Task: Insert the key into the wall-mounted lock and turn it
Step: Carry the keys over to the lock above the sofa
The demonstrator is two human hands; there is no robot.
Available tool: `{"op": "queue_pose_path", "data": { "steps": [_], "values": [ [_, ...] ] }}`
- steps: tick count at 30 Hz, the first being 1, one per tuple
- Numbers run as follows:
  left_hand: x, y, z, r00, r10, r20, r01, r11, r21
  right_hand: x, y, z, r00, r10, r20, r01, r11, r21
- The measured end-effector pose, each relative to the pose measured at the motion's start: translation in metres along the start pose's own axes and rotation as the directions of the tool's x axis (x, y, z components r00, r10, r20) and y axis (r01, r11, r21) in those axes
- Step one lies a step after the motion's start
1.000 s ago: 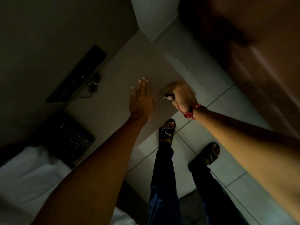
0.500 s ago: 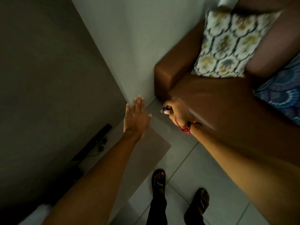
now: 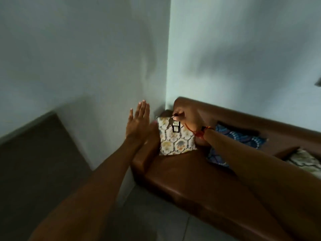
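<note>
Right hand pinching key, tag dangling; my left hand flat, released; patterned cushion beneath on brown sofa; pale wall behind.

1. No readable text, brand, number or sign anywhere in the head view; light is dim and the picture soft.
2. Key tag, a small black-framed tag with a pale face hanging below the key: face looks blank, too small and blurred to read anything.
3. Patterned cushion: floral print only, no lettering.
4. Blue cushion: pattern only, no label visible.
5. Walls bare of any sign or writing.
</note>
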State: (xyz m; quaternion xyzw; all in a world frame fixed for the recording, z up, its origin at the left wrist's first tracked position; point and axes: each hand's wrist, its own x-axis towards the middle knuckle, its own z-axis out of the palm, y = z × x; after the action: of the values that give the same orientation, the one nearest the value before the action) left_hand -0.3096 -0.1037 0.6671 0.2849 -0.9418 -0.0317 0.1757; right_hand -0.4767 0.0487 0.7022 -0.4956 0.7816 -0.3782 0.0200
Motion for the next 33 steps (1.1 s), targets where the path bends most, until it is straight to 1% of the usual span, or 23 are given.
{"op": "queue_pose_path", "data": {
  "steps": [2,5,7,12,16,19,24,25,27,30,33],
  "values": [
    [0.026,0.034,-0.032,0.995,0.071,-0.076,-0.071,0.997,0.0,0.005,-0.006,-0.052,0.997,0.007,-0.073,-0.007,1.0,0.009],
    [0.057,0.093,-0.078,0.975,0.159,-0.156,-0.159,0.987,0.016,0.003,-0.014,-0.134,0.985,-0.014,-0.17,0.007,0.999,-0.043],
    [0.075,0.131,-0.102,0.956,0.209,-0.204,-0.209,0.978,0.022,-0.002,-0.015,-0.186,0.974,-0.001,-0.226,-0.015,0.997,-0.07],
    [0.102,0.234,-0.138,0.896,0.327,-0.299,-0.329,0.943,0.046,-0.031,-0.005,-0.303,0.93,-0.013,-0.368,-0.026,0.994,-0.102],
    [0.113,0.321,-0.149,0.838,0.426,-0.341,-0.423,0.902,0.089,-0.064,0.018,-0.385,0.91,0.009,-0.415,-0.045,0.996,-0.076],
    [0.122,0.386,-0.152,0.795,0.481,-0.369,-0.475,0.873,0.114,-0.089,0.041,-0.441,0.89,0.012,-0.456,-0.072,0.991,-0.113],
    [0.134,0.491,-0.15,0.742,0.529,-0.411,-0.542,0.835,0.097,-0.131,0.078,-0.524,0.859,0.037,-0.511,-0.131,0.98,-0.15],
    [0.136,0.503,-0.149,0.739,0.532,-0.412,-0.548,0.832,0.092,-0.135,0.082,-0.533,0.857,0.043,-0.513,-0.137,0.979,-0.148],
    [0.135,0.552,-0.143,0.72,0.548,-0.426,-0.574,0.815,0.078,-0.16,0.101,-0.568,0.847,0.047,-0.529,-0.169,0.968,-0.184],
    [0.138,0.58,-0.139,0.711,0.552,-0.436,-0.576,0.813,0.091,-0.174,0.113,-0.588,0.853,0.061,-0.518,-0.181,0.966,-0.185],
    [0.136,0.63,-0.131,0.691,0.573,-0.441,-0.603,0.793,0.086,-0.197,0.137,-0.621,0.832,0.083,-0.549,-0.217,0.959,-0.184]
  ]
}}
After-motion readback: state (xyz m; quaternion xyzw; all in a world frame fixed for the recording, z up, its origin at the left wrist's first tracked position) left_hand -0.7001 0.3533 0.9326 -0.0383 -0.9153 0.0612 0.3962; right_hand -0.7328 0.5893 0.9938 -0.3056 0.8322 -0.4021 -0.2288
